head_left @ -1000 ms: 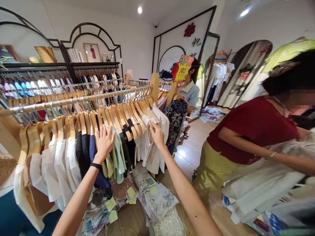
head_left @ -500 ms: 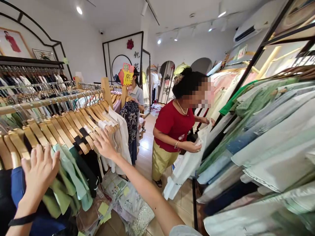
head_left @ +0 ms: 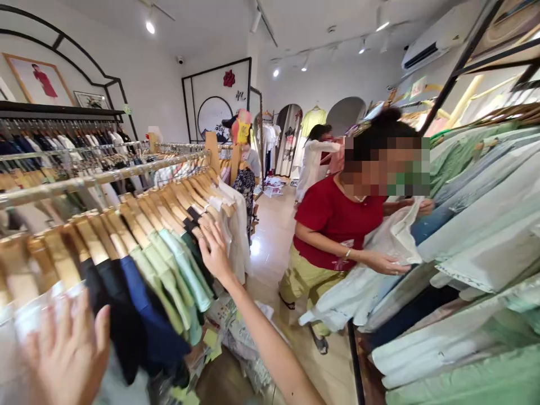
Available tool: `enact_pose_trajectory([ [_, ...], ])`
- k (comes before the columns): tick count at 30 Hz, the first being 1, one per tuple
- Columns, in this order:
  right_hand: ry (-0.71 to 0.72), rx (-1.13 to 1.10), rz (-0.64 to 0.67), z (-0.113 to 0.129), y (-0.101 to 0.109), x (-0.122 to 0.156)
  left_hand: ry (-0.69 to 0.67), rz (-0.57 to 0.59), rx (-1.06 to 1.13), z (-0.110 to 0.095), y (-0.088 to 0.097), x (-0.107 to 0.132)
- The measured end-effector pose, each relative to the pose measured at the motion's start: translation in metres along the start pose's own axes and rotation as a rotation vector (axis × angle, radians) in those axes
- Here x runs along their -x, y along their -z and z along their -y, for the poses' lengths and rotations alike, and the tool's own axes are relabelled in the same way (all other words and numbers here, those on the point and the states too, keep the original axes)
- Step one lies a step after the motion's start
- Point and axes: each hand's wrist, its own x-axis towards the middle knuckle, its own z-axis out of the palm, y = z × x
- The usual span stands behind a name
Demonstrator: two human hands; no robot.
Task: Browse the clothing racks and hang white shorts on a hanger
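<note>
1. Shop interior, head view. A pale floor (head_left: 270, 242) runs back between two lines of clothes.
2. Right edge of view: a wall rack (head_left: 476, 225) of hanging garments, mostly green, pale blue and white.
3. Left side: a long clothes rail (head_left: 97, 180) runs from the left edge toward the back of the shop, with wooden hangers (head_left: 97, 236) packed side by side.
4. Between rail and wall rack stands a person in a red top (head_left: 333, 225), one hand on a white garment (head_left: 371, 287) held against the rack, the other hand just above it. Farther back, a second person in white (head_left: 314, 163) stands near the far mirrors.
5. On the rail, left to right: a black shirt (head_left: 113, 315), a navy shirt (head_left: 147, 320), a pale green shirt (head_left: 185, 270).
6. Below the rail, plastic-wrapped bags (head_left: 228, 332) lie on the floor, with yellow sticky notes (head_left: 211, 343) on them.
7. Left hand (head_left: 67, 354): open, fingers spread, blurred, at the bottom left corner beside the hanging shirts; contact cannot be told.
8. Right hand (head_left: 215, 251): open, not gripping, fingertips at the hangers above the pale green shirt, near the rail's far part.
</note>
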Motion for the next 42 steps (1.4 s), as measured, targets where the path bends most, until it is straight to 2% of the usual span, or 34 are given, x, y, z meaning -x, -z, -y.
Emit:
enact_pose_trajectory([
  [3,0.014,0.008,-0.032,0.051,-0.011,0.028,-0.076,-0.111,-0.055,0.012,0.017,0.004],
  [5,0.019,0.010,-0.017,0.083,-0.021,0.040,-0.115,-0.079,-0.064,0.022,0.028,0.006],
  [9,0.089,-0.049,0.116,0.138,-0.046,0.045,-0.217,0.022,0.009,0.043,0.045,0.001],
  [12,0.160,-0.082,0.213,0.169,-0.064,0.042,-0.200,0.029,0.065,0.053,0.055,-0.004],
  [15,0.234,-0.097,0.286,0.191,-0.078,0.038,-0.208,0.028,0.028,0.059,0.061,-0.006],
  [19,0.333,-0.088,0.374,0.204,-0.095,0.032,-0.248,0.060,-0.018,0.065,0.069,-0.006],
  [22,0.359,-0.077,0.377,0.204,-0.106,0.028,-0.130,0.008,-0.062,0.077,0.077,-0.005],
  [25,0.374,-0.093,0.318,0.199,-0.114,0.026,0.018,-0.048,-0.069,0.096,0.083,-0.005],
  [29,0.354,-0.088,0.245,0.197,-0.118,0.026,0.039,0.052,0.049,0.116,0.088,-0.005],
  [33,0.312,-0.063,0.225,0.200,-0.119,0.020,0.020,0.110,0.137,0.124,0.088,-0.006],
  [35,0.271,-0.062,0.212,0.204,-0.118,0.016,0.077,0.061,0.214,0.128,0.086,-0.006],
  [38,0.201,-0.074,0.176,0.215,-0.114,0.013,0.231,-0.033,0.385,0.136,0.075,-0.006],
  [42,0.117,-0.078,0.144,0.240,-0.110,0.024,0.397,0.015,0.782,0.150,0.057,-0.009],
])
